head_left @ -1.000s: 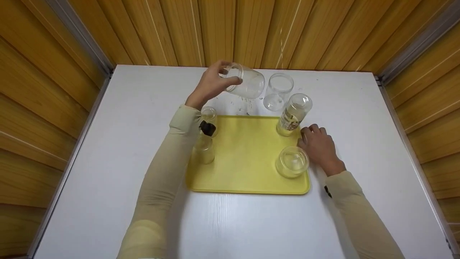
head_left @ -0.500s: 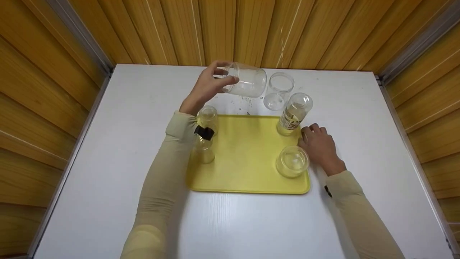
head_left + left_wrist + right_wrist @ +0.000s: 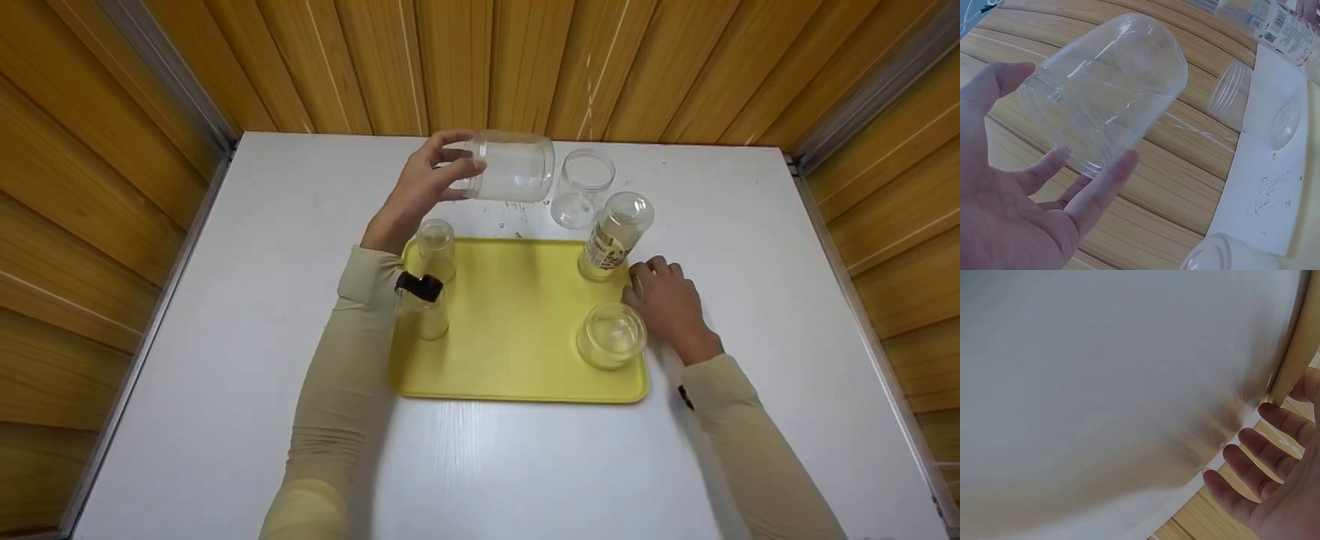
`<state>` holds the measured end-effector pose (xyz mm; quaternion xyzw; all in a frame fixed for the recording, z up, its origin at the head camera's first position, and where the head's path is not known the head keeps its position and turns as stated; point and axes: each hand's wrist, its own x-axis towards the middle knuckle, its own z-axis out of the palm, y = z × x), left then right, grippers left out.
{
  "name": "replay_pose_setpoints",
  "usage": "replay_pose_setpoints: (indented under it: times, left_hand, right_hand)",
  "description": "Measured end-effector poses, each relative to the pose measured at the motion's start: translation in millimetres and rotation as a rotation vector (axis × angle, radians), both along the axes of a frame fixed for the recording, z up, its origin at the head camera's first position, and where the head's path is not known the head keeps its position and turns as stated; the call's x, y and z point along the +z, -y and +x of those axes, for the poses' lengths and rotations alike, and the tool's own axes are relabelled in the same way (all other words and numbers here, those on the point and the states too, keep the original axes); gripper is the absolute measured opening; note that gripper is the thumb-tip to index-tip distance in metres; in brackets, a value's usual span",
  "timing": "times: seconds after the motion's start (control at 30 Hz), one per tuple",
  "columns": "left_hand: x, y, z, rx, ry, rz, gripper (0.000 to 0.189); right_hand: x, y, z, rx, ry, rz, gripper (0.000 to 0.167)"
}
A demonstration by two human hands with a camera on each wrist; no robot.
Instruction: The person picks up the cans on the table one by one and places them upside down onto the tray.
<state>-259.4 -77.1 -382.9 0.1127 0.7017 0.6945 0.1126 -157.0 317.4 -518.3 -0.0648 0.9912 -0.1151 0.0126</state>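
My left hand (image 3: 420,180) grips a clear jar (image 3: 517,169) by its threaded mouth, holding it on its side above the table beyond the yellow tray (image 3: 517,322). In the left wrist view, thumb and fingers close around the rim of the jar (image 3: 1129,73), its base pointing away from the palm. My right hand (image 3: 666,304) rests on the table beside the tray's right edge and holds nothing. The right wrist view shows its fingertips (image 3: 1216,481) on the white tabletop and the thumb near the tray's edge.
A labelled clear bottle (image 3: 609,244) and a short clear jar (image 3: 611,341) stand on the tray's right side. Two clear containers, one a small jar (image 3: 437,247), stand at its left. Another clear jar (image 3: 583,187) is behind the tray, near small dark specks (image 3: 517,214). Wooden panels (image 3: 450,67) border the table.
My left hand has drawn slightly left and toward me, and the jar has turned more nearly level, its base swinging up. The right hand has stayed in place.
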Motion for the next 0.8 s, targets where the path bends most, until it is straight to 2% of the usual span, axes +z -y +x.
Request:
replay_pose_setpoints:
  times: [0.27, 0.8]
  left_hand:
    - [-4.7, 4.9, 7.9, 0.009, 0.028, 0.088, 0.062]
    - [-5.6, 11.6, 20.6, -0.009, 0.018, 0.126, 0.064]
  right_hand:
    - [-0.8, -0.5, -0.5, 0.001, -0.008, -0.013, 0.04]
    - [-0.2, 0.1, -1.6, -0.004, 0.027, -0.004, 0.042]
